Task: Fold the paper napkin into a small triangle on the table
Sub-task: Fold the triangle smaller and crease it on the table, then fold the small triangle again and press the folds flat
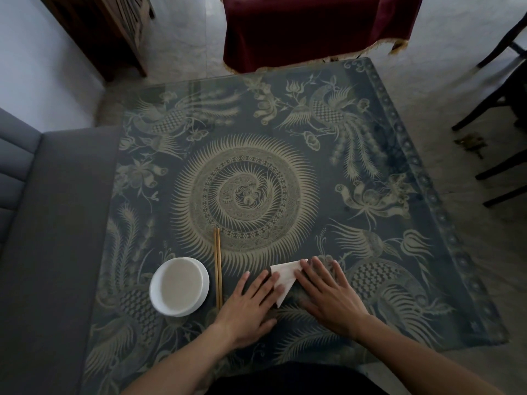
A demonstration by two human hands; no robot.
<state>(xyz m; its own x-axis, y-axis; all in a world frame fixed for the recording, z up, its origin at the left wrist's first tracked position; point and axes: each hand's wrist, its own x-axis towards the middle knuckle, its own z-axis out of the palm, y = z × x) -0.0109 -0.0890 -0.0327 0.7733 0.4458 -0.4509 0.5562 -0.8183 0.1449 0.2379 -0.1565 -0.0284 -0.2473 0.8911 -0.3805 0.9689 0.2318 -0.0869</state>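
A white paper napkin [286,276] lies folded into a triangular shape on the patterned table [285,172], near the front edge. My left hand [251,303] lies flat with spread fingers, its fingertips pressing the napkin's left part. Flat over the napkin's right part rests my right hand [328,295], hiding that side. Only the middle strip and the lower tip of the napkin show between the hands.
A white bowl [179,286] stands on a small plate at the front left. A pair of wooden chopsticks [218,267] lies just right of it, pointing away from me. A grey sofa [42,223] borders the table's left side; dark chairs stand at the right.
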